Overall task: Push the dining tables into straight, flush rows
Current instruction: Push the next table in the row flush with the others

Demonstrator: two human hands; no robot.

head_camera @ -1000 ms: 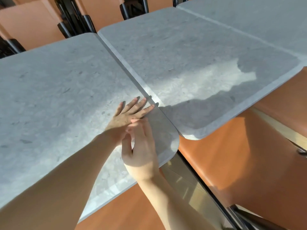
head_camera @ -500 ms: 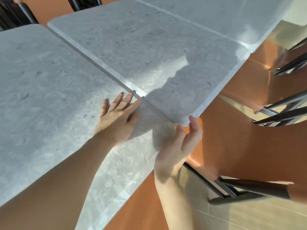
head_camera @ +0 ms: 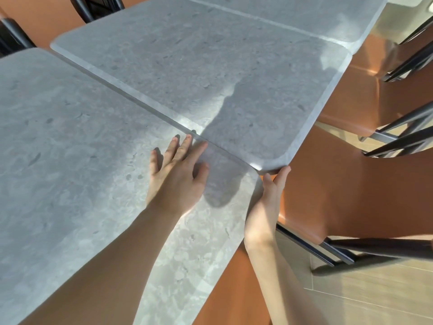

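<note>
Item: near grey stone-look square dining table w/ rounded corners [head_camera: 70, 184], foreground left. Adjoining it, second grey stone-look table [head_camera: 210, 78], seam running diagonally btwn them; second table's near corner sat slightly proud of the first. Third grey table top [head_camera: 304, 15] beyond, butted to the second.

Left hand [head_camera: 175, 177]: flat, fingers straight, palm resting on near table by the seam. Gripped nothing.

Right hand [head_camera: 267, 202]: at the table edge, fingers extended, tips touching underside/edge of second table's corner. Whether it curled under, couldn't tell.

Orange-brown seats w/ black metal frames [head_camera: 351, 195] to the right, tucked close.

Step in hand, by my reading: squaring the corners at this joint. Next move prob. calls for a nudge of the proud corner until both front edges lined up.
</note>
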